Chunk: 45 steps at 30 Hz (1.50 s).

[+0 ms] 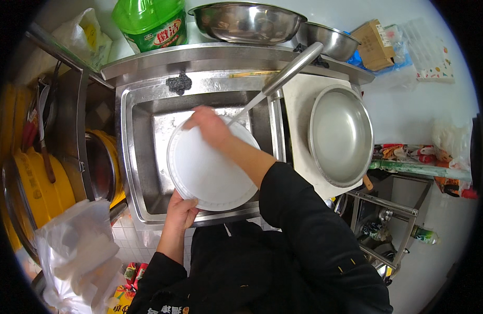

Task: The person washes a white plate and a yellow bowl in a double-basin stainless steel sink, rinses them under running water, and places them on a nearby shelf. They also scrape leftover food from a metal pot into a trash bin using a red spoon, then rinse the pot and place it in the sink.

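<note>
Over the steel sink [142, 152] I hold a round white plastic lid or shallow basin [215, 175]; which of the two I cannot tell. My left hand [185, 209] grips its rim at the lower left, thumb on the upper side and fingers beneath. My right hand [209, 125] is at its far left part, smeared by motion, so its fingers and anything under them do not show clearly. A steel faucet [293, 68] slants down toward the far edge of the white piece. Its outlet is hidden.
Right of the sink, a wide metal basin [341, 136] rests on a white board [293, 115]. Steel bowls [246, 23] and a green jug [152, 31] line the back ledge. A black scouring pad [179, 83] lies behind the sink. Yellow-sided containers [45, 175] stand left.
</note>
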Available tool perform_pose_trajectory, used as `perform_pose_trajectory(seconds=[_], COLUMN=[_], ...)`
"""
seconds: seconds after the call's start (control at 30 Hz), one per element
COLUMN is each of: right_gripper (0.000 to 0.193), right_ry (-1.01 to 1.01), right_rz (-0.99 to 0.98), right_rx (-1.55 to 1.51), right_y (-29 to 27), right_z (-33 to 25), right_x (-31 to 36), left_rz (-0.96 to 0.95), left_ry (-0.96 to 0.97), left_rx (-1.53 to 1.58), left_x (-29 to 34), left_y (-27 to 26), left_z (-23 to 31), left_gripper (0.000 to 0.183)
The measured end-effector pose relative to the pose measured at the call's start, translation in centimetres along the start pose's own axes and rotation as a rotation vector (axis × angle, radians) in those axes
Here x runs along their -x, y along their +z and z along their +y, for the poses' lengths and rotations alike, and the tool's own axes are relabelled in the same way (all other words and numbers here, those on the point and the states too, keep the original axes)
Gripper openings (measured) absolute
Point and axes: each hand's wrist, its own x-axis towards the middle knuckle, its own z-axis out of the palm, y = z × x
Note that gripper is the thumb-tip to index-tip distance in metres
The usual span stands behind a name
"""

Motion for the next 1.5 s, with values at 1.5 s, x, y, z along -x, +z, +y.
perform_pose_trajectory(seconds=[1.5], right_gripper=[0.038], right_ry=[0.245], right_rz=[0.281], right_rx=[0.177], right_y=[-4.1], right_z=[0.4], right_x=[9.5], left_rz=[-0.068], left_ry=[-0.019], left_rx=[0.098], left_x=[0.8], left_y=[-3.8], left_z=[1.1], left_gripper=[0.065])
